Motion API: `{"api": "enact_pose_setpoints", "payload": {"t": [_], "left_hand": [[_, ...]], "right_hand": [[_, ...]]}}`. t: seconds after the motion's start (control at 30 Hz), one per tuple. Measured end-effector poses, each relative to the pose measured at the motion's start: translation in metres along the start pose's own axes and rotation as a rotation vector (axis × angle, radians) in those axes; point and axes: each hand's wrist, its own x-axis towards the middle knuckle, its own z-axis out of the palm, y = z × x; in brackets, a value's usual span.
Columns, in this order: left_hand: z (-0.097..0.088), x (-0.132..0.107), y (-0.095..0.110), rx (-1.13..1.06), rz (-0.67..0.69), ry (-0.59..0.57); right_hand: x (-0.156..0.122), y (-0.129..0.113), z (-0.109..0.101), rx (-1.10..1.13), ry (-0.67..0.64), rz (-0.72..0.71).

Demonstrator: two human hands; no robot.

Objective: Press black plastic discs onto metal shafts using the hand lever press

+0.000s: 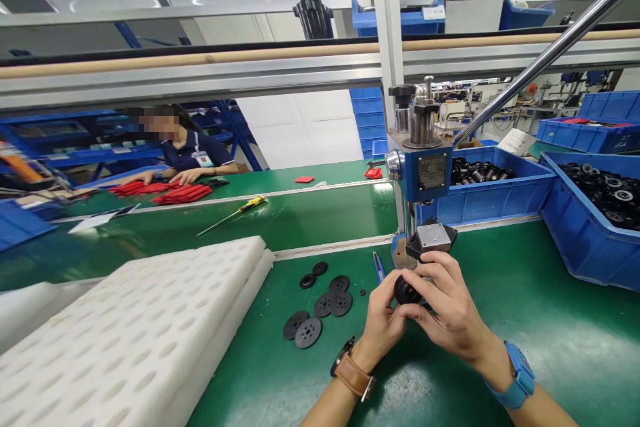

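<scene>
A round black plastic part (406, 289) is pinched between both my hands, in front of a blue hand press (426, 170). My left hand (385, 313) grips its left side, and my right hand (447, 307) closes on it from the right with the thumb below. Fingers cover much of the part. Just beyond them sits the press's metal block (434, 237). To the left on the green bench lie several flat black discs with holes (308, 332), two smaller black rings (308, 280) and a tiny black ring (363, 292).
White foam trays with round hollows (125, 327) fill the left. Blue bins (500, 197) of black parts stand at the right; the press lever (550, 53) slants up rightward. Blue tweezers (379, 268) and a yellow screwdriver (245, 207) lie on green surfaces. Across sits a person (193, 153) with red items.
</scene>
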Motion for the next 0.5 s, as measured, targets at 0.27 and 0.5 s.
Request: {"api": "enact_pose_setpoints", "payload": {"t": [0.27, 0.5], "left_hand": [[-0.0004, -0.0009, 0.0003, 0.020, -0.009, 0.023], [-0.0011, -0.0008, 0.0011, 0.028, -0.009, 0.028]], "right_hand": [[-0.0019, -0.0028, 0.0038, -0.001, 0.045, 0.018], [-0.0004, -0.0034, 0.0027, -0.015, 0.046, 0.017]]}}
